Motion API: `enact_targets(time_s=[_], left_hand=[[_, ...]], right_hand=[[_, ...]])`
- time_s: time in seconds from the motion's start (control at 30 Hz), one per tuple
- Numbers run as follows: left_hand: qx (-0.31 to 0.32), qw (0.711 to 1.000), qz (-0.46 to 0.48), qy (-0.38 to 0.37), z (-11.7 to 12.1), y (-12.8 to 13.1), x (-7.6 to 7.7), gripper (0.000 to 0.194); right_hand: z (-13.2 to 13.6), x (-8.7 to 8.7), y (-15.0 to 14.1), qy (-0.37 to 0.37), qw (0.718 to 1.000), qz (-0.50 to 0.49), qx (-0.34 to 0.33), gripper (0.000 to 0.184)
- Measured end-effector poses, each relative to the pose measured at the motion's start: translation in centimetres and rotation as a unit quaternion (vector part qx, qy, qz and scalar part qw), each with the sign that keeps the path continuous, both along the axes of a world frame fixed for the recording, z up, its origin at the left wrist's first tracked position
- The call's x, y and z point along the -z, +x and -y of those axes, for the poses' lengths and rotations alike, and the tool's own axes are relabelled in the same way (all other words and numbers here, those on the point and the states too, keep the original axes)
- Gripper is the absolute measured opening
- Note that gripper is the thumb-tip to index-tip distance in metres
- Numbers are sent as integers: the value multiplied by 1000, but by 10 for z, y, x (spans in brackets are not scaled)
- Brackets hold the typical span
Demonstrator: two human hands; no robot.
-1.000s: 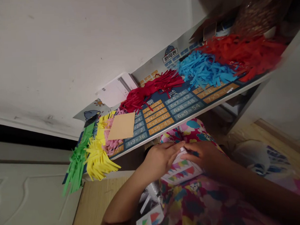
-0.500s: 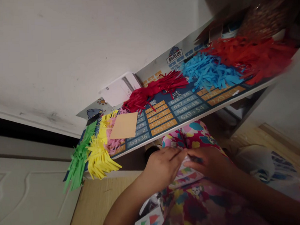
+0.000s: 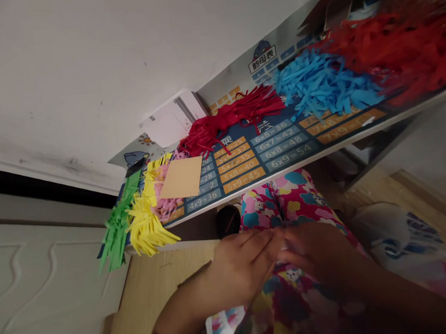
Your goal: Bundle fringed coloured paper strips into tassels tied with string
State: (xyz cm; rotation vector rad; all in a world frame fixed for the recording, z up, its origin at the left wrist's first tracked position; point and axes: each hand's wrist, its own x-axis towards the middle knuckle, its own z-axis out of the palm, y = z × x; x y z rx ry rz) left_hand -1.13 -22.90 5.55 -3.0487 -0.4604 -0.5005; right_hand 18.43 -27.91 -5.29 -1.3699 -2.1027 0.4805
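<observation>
My left hand and my right hand meet over the lap, fingers bent and tips pressed together. Between them they pinch a white packet with coloured print, of which only a pale sliver shows; the fingers hide the rest. Below my left forearm lies another white piece with coloured print, partly covered by the arm and the patterned clothing. Neither hand touches the table in front.
On the table lie fringed paper bundles: green, yellow, pink, dark red, blue and red. A tan paper square covers part of the pink. White card leans behind. A plastic bag sits at right.
The view has shifted slightly. My hands have come closer together and now cover most of the printed packet, which showed plainly below the fingers before.
</observation>
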Motion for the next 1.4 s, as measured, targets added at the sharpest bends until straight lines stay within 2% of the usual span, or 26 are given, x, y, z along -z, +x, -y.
enact_targets(time_s=[0.27, 0.57, 0.7, 0.87, 1.17, 1.3, 1.4], left_hand=[[18, 999, -51, -2, 6, -8, 1, 38], [3, 999, -45, -3, 10, -7, 2, 39], [5, 998, -61, 0, 11, -10, 3, 43], [7, 999, -32, 8, 12, -14, 6, 42], [-10, 999, -37, -10, 16, -12, 3, 38], [-30, 999, -28, 4, 19, -14, 6, 36], [-52, 999, 10, 7, 19, -18, 14, 30]], right_hand=[[9, 1, -2, 45, 999, 6, 4, 35], [10, -1, -2, -1, 1000, -5, -12, 27], [11, -2, -2, 11, 1000, -16, -8, 24], [12, -3, -4, 19, 1000, -18, -3, 31], [15, -2, -5, 14, 999, -39, -8, 29], [14, -2, -2, 6, 999, -43, 4, 34], [7, 2, 5, 47, 998, -48, -14, 39]])
